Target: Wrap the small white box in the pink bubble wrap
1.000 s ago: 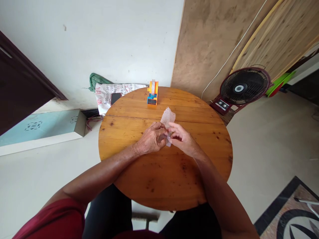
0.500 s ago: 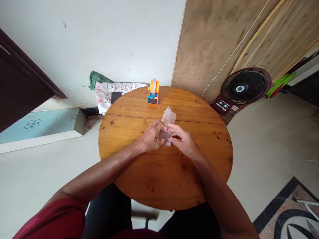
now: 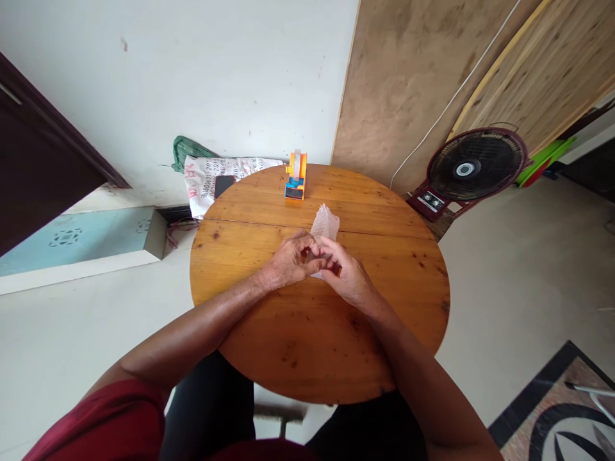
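A small white crinkled sheet (image 3: 325,223), like thin paper or netting, lies at the middle of the round wooden table (image 3: 269,320). My left hand (image 3: 288,264) and my right hand (image 3: 346,275) meet over its near end. Fingers of both hands are curled and pinch that end between them. The sheet's far end sticks out beyond my fingers, toward the wall. What lies under my fingers is hidden.
An orange and blue tape dispenser (image 3: 295,178) stands at the table's far edge. Behind the table a printed sack (image 3: 211,180) and a green bag (image 3: 185,150) lean at the wall. A dark red floor fan (image 3: 468,171) stands at the right.
My right hand has slid left and closer to my left hand, and now covers more of the sheet's near end. The sheet's far end has stayed in place.
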Available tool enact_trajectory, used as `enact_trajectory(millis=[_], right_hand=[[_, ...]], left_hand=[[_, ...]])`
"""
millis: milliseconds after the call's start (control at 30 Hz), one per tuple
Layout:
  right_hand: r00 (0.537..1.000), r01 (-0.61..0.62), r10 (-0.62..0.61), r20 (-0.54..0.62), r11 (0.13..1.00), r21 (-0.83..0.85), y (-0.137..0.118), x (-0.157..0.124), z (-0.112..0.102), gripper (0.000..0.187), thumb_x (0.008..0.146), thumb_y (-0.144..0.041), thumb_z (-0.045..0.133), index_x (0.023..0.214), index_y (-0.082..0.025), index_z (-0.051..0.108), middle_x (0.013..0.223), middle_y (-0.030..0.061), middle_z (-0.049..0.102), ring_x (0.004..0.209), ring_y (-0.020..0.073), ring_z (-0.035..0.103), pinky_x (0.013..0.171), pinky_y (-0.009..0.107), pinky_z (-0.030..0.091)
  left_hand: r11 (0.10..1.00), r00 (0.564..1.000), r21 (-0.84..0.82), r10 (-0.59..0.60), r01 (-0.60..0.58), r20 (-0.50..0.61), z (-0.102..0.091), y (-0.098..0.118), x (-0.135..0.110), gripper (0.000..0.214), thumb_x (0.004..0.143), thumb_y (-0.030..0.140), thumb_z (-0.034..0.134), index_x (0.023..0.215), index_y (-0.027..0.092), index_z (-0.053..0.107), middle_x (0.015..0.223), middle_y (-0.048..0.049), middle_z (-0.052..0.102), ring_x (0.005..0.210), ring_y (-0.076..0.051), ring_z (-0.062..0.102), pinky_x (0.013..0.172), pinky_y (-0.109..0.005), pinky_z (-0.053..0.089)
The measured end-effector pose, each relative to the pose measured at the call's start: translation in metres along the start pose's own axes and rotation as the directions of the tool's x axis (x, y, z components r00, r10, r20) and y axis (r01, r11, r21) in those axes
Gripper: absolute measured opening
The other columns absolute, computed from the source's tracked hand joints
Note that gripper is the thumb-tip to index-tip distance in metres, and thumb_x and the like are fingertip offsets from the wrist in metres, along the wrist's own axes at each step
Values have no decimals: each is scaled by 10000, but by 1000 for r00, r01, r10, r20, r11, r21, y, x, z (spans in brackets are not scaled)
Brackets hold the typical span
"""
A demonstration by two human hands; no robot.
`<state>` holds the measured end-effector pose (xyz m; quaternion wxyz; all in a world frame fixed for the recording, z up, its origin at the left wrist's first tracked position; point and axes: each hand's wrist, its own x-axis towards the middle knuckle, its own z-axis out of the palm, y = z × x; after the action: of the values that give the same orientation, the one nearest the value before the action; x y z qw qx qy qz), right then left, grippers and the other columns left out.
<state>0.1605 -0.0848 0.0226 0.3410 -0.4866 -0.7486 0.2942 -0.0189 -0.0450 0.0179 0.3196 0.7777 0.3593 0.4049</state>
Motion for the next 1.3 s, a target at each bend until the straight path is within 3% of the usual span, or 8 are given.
enact_trajectory(millis=[200,433,600,667,767,1067,1167,1300], right_hand=[[999,25,-26,-19,999,-44,-2,-2,1,702,810,-209,626,1469,-262,392,1246,97,632,893,180,627,819,336,519],[998,62,-62,6,995,73,-8,-3,-13,727,777,-113,558,1454,-292,367,1259,56,628,752,122,604,780,319,527],[967,-16,36,-252,997,78,1,4,-19,370,793,-179,555,1158,-224,590,1020,35,698,684,126,597,682,285,501],[958,-47,58,-279,998,44,3,5,-20,186,803,-219,564,972,-208,638,899,24,698,660,131,586,648,273,484],[977,-40,42,-208,999,13,3,6,-19,76,801,-229,572,817,-204,642,770,3,671,669,138,589,659,263,479],[1000,-10,10,-18,999,33,-1,4,-16,86,798,-207,558,751,-202,630,746,-10,651,692,134,586,672,250,463],[998,-51,52,-35,998,39,-2,5,-18,81,793,-212,561,743,-207,624,733,-14,648,680,136,582,662,252,455],[980,-126,129,-153,992,29,3,7,-21,77,795,-257,578,752,-206,615,711,-18,623,652,135,559,637,255,435]], left_hand=[[999,1000,26,-20,20,11,4,-2,-2,225,797,313,736,731,172,574,912,-65,586,807,-169,590,703,-327,509],[998,997,-30,-59,61,51,6,-8,-2,141,781,232,688,694,165,600,905,-47,561,732,-130,539,628,-266,453],[998,996,-14,-66,67,51,6,-8,-1,110,767,233,680,708,177,607,923,-38,560,792,-141,565,706,-275,470],[999,998,0,-47,47,48,5,-8,-1,105,757,220,683,707,178,600,928,-42,562,820,-151,573,744,-287,477],[1000,998,-1,-27,27,52,6,-8,-2,103,763,215,677,706,174,601,921,-46,558,805,-146,569,730,-277,475],[999,993,45,11,-16,114,7,0,-7,131,784,246,685,736,167,592,884,-30,556,742,-122,562,670,-246,466],[994,993,107,-33,20,117,7,4,-7,157,757,247,698,861,178,602,895,-20,567,735,-127,567,672,-259,490],[983,996,184,-27,10,88,9,1,-9,311,723,228,715,1017,194,621,985,-49,606,912,-206,612,801,-354,539]])
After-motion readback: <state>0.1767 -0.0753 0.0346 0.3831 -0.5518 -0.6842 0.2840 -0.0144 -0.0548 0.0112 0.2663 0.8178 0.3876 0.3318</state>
